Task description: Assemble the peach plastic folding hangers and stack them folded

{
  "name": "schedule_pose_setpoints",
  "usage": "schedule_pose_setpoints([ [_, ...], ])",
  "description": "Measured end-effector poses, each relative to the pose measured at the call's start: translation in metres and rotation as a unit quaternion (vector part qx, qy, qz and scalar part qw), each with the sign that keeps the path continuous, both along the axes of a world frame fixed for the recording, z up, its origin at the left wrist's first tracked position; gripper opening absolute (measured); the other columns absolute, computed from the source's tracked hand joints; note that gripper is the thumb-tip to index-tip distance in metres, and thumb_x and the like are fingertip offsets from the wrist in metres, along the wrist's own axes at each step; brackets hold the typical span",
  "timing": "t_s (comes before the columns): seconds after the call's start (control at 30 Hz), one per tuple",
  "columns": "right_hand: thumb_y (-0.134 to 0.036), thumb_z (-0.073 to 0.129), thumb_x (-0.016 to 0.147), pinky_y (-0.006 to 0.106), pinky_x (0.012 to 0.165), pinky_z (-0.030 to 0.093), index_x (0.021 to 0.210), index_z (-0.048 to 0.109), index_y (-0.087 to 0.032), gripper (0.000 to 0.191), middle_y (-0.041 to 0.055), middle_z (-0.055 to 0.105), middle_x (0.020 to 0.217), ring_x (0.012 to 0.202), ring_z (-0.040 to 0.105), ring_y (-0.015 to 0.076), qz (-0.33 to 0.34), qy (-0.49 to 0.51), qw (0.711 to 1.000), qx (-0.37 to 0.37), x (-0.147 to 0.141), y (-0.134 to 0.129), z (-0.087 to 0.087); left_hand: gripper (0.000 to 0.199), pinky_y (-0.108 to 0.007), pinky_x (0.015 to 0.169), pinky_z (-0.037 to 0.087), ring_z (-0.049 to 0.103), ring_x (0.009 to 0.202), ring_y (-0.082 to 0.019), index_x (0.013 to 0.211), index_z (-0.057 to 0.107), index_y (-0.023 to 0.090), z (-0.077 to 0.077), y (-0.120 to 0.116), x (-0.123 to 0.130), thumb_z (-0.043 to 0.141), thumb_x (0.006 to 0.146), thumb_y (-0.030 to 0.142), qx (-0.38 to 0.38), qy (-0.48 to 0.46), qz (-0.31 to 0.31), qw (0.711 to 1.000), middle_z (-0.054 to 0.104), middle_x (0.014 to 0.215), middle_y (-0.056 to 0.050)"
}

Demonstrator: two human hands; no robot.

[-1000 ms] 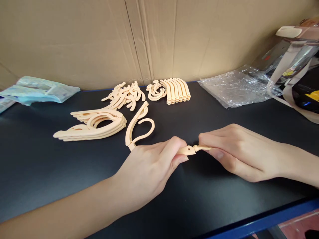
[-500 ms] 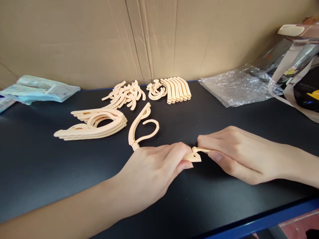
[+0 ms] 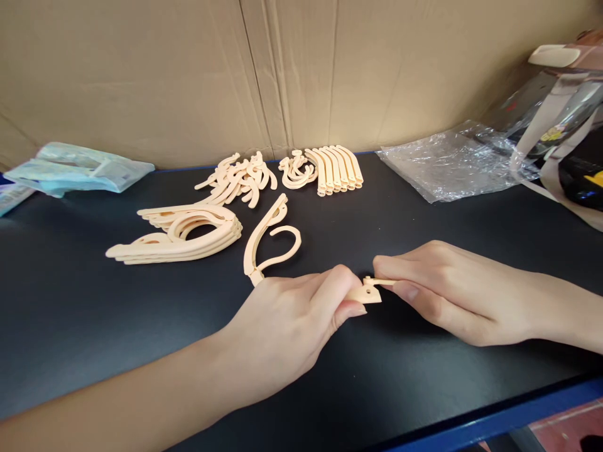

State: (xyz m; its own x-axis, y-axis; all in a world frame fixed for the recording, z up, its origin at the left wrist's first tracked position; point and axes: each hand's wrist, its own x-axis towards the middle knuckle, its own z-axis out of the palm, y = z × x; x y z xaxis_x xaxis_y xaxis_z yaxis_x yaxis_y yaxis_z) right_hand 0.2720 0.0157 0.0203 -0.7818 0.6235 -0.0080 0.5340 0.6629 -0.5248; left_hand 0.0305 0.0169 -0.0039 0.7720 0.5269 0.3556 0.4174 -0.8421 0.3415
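My left hand (image 3: 287, 320) is closed around a cream plastic folding hanger (image 3: 253, 248). One arm and the curled hook (image 3: 296, 242) stick out past its far side. The hanger's other end, with a small hole, shows beyond my thumb. My right hand (image 3: 452, 295) pinches a thin cream strip (image 3: 384, 282). The strip's knobbed end lies at the holed end of the hanger; whether it sits in a slot there I cannot tell. My fingers hide the rest of the strip. To the left lies a stack of folded hangers (image 3: 207, 248).
Along the back of the black table (image 3: 117, 326) are a heap of curved strips (image 3: 240, 179), several loose hooks (image 3: 296, 172) and a row of hanger arms (image 3: 334, 169). A clear plastic bag (image 3: 433, 163), a strapped bottle (image 3: 556, 100) and a pale blue packet (image 3: 80, 169) stand or lie around.
Both hands stay nearly in place, the strip's end still at the hanger. The whole view has shifted slightly.
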Motion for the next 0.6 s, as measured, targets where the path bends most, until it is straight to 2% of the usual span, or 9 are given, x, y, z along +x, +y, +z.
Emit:
schedule_pose_setpoints([
  [0.1, -0.029, 0.025, 0.103, 0.029, 0.056, 0.032, 0.082, 0.039, -0.024, 0.025, -0.0021, 0.048, 0.069, 0.055, 0.044, 0.0145, 0.004, -0.015, 1.000, 0.013, 0.0001, 0.0000, -0.0016, 0.019, -0.020, 0.049, 0.040, 0.060, 0.056, -0.007, 0.096, 0.047, 0.021, 0.0000, 0.0005, 0.0004, 0.033, 0.108, 0.025, -0.002, -0.006, 0.000, 1.000, 0.063, 0.075, 0.008],
  [0.37, -0.020, 0.029, 0.098, 0.029, 0.051, 0.027, 0.081, 0.036, -0.024, 0.019, -0.0029, 0.045, 0.067, 0.050, 0.036, 0.0136, 0.025, -0.064, 0.988, 0.136, -0.0011, -0.0022, -0.0080, 0.028, -0.023, 0.048, 0.039, 0.060, 0.054, -0.010, 0.090, 0.051, 0.018, 0.0031, -0.0009, 0.0018, 0.031, 0.109, 0.026, 0.005, 0.025, 0.001, 1.000, 0.063, 0.072, 0.006],
  [0.6, -0.014, 0.034, 0.093, 0.029, 0.050, 0.027, 0.080, 0.040, -0.023, 0.016, -0.0021, 0.049, 0.066, 0.050, 0.038, 0.0136, 0.042, -0.060, 0.979, 0.190, -0.0017, -0.0020, -0.0079, 0.022, -0.023, 0.054, 0.045, 0.071, 0.068, -0.012, 0.112, 0.050, 0.017, 0.0027, -0.0012, 0.0021, 0.032, 0.109, 0.028, -0.008, 0.031, 0.007, 0.999, 0.073, 0.085, 0.003],
])
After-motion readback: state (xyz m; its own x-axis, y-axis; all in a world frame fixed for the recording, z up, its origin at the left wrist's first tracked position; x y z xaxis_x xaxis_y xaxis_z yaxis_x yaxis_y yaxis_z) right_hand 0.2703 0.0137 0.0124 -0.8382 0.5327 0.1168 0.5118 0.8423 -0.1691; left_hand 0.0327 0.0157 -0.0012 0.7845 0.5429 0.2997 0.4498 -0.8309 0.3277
